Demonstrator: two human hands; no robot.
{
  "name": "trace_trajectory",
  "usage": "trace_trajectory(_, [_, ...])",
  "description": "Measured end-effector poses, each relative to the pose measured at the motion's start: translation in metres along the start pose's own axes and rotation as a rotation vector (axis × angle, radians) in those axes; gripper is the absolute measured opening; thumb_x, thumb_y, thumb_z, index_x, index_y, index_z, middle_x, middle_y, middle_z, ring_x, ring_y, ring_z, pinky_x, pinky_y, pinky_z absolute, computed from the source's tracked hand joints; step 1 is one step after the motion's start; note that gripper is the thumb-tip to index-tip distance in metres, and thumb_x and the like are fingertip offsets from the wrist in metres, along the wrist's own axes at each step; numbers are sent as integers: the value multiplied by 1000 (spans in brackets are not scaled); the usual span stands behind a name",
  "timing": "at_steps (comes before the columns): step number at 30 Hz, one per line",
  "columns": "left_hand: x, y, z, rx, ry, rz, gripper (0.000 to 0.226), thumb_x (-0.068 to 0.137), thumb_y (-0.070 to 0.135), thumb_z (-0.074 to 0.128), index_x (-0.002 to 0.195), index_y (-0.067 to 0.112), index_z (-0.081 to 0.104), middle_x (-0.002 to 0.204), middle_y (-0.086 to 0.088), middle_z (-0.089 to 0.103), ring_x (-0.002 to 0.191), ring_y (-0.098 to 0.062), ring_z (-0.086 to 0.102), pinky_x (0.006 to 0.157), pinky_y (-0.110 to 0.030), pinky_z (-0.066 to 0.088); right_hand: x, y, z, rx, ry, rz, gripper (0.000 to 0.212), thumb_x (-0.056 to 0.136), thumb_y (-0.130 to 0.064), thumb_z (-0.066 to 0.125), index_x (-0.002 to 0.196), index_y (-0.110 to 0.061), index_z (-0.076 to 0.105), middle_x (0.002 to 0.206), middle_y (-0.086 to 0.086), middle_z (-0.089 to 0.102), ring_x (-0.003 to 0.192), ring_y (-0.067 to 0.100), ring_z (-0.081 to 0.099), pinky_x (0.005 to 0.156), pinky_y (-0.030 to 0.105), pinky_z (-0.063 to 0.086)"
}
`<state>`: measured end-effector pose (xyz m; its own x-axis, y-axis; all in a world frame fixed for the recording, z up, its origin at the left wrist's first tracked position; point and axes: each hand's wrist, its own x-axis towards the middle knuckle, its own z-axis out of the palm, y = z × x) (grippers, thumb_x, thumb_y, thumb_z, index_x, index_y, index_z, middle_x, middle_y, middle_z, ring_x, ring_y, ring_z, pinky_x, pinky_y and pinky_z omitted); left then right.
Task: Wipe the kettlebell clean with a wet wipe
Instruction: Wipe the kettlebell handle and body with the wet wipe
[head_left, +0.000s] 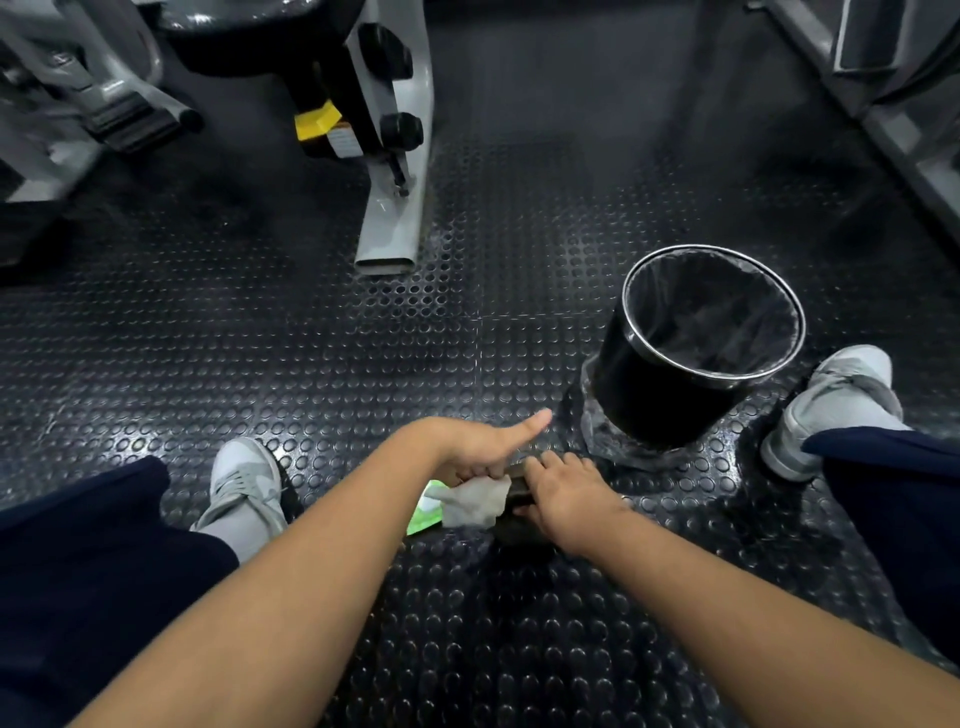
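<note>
**A:** How far along is the cleaning?

**B:** Mid-wipe, I'd judge. The wet wipe (475, 501) is out of its packet and pressed against the kettlebell (519, 527), so the fetching is done. The kettlebell is too dark and too covered to tell how much of it is clean. What's left is probably the rest of the surface, then dropping the wipe in the bin.

**A:** Where does the kettlebell sit?

**B:** On the studded rubber floor (311, 338) between the person's spread legs, mostly hidden under both hands. Taking it as the clock's centre with twelve pointing away from the person, the lined bin (649, 395) stands near at about one o'clock. The green wipe packet (423, 514) lies just beside it at nine.

**A:** And the hands?

**B:** Both forearms reach forward and converge on it. The left hand (467, 452) comes in from eight o'clock, its fingers bunched round the crumpled wipe at the kettlebell's left side and its thumb sticking straight out toward one. The right hand (566, 493) comes in from four o'clock and lies over the top. Its fingers (550, 462) are curled down over the far edge and appear to grip the weight to steady it.
</note>
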<state>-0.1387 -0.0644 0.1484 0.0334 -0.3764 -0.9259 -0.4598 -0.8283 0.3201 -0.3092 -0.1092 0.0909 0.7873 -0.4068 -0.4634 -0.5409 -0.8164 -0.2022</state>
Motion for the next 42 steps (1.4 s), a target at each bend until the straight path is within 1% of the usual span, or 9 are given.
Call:
trace_trajectory(7, [23,-11,33,-63,132,-59,141,56,110,16,155,14,43,165,-15,33,148,-35,37,118,-51,32,3,-1,4,19,32,8,62,99,-52,52,146,-14,41,140,11,49,127,33,46,112,49,35])
trace_trajectory(12, [27,-23,36,-125,155,-6,147,44,115,17,152,21,49,164,-6,37,150,-29,34,123,-55,23,3,1,6,-1,35,-2,59,99,-51,52,143,-14,40,139,11,49,127,33,46,112,49,36])
trace_trajectory(15, [7,-19,20,-110,98,-33,137,59,109,22,158,16,38,161,-7,40,146,-32,40,116,-44,36,3,1,4,11,46,0,63,98,-53,54,146,-14,38,139,10,49,127,33,47,111,48,36])
trace_trajectory(19, [4,-20,-1,-96,84,-41,139,58,108,20,144,3,53,139,-9,60,123,-27,60,108,-41,49,4,1,5,-4,51,-8,53,98,-53,53,134,-16,43,135,9,52,124,33,49,108,48,38])
trace_trajectory(25, [23,-18,36,-76,170,-25,136,58,110,20,150,15,52,162,-11,39,146,-33,39,121,-51,30,3,-1,4,13,40,-5,59,99,-51,53,144,-14,43,139,9,49,127,32,46,112,49,35])
trace_trajectory(29, [42,-39,38,-211,155,23,136,45,115,19,131,22,70,145,-5,60,135,-26,51,120,-50,30,0,0,1,6,45,-12,49,99,-49,54,134,-16,44,134,9,52,125,31,48,111,48,37])
trace_trajectory(33, [23,-41,20,-237,37,31,111,68,103,38,134,19,66,137,0,66,131,-20,57,116,-43,40,0,0,-1,8,38,-23,48,99,-50,54,132,-16,44,134,9,51,125,32,48,111,48,36])
trace_trajectory(36, [5,-40,1,-163,50,77,59,95,59,63,127,10,70,127,-4,72,117,-19,67,99,-29,54,-2,0,-1,23,48,-26,45,98,-50,55,128,-18,45,131,8,53,122,31,49,109,47,38])
trace_trajectory(42, [-15,-52,-13,-91,261,242,13,93,18,77,104,14,82,102,-7,79,77,-10,66,66,-20,57,-3,0,-1,61,37,3,50,95,-55,56,130,-20,47,132,3,54,125,27,48,116,47,32])
